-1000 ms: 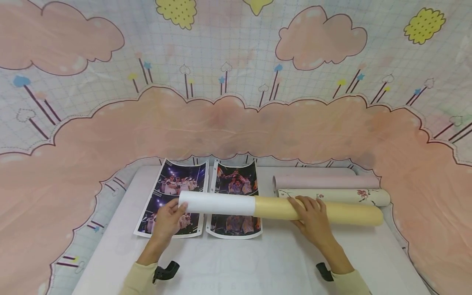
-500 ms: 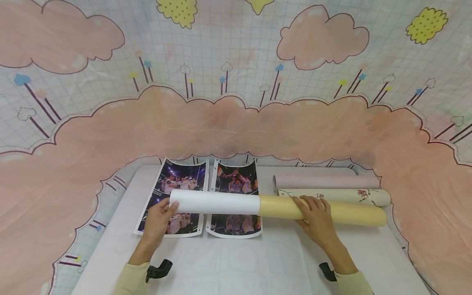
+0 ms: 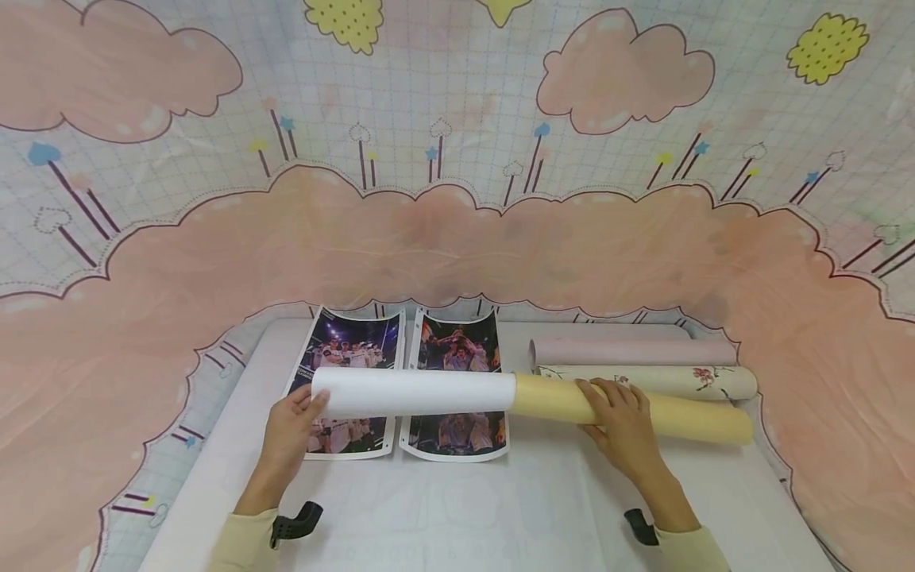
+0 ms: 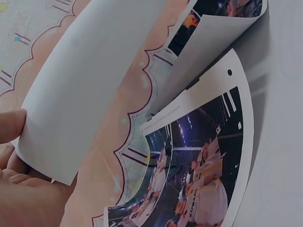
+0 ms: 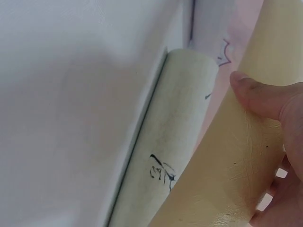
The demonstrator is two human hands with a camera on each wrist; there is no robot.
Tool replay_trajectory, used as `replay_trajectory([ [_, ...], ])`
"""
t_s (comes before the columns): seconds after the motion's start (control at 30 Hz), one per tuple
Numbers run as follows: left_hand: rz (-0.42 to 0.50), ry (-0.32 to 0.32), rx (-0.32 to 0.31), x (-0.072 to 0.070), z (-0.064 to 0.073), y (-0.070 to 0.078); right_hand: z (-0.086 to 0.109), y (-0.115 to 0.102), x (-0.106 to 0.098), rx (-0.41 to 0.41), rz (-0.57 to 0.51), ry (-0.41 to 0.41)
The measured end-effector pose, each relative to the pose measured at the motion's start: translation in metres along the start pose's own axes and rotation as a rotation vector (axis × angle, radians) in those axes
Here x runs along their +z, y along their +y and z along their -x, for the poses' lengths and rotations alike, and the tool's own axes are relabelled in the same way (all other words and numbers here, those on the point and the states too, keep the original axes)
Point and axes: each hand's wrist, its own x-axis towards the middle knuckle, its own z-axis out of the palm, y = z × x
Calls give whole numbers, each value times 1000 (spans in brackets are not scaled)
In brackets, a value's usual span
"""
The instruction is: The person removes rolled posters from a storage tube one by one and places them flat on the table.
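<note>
A rolled sheet of white paper (image 3: 422,391) sticks out of the left end of a yellow tube (image 3: 693,417). My left hand (image 3: 289,425) pinches the roll's left end, thumb on the outside and fingers at the edge, as the left wrist view shows. My right hand (image 3: 623,425) grips the yellow tube near its middle, with the thumb (image 5: 258,97) laid along its surface. The part of the roll inside the tube is hidden. Beneath the white roll lie two curled photo posters, the left one (image 3: 350,433) and the right one (image 3: 457,437), each partly covered by it.
Behind the yellow tube lie a cream roll with a flower print (image 3: 665,381) and a pale pink roll (image 3: 636,352), side by side. Everything is over a white table (image 3: 457,516). A patterned cloth (image 3: 457,246) hangs behind the table's back edge.
My left hand has moved left with the white paper roll, and a longer stretch of it shows outside the yellow tube. My right hand and the tube have shifted slightly right.
</note>
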Motion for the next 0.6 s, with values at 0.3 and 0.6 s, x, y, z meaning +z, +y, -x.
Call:
replay_trajectory([
  [0.3,81,65,-14,-19,1,-5,8,16,-5,23,16,-4],
  [0.6,203,110,-23,-23,3,3,20,32,-3,-55,38,-45],
])
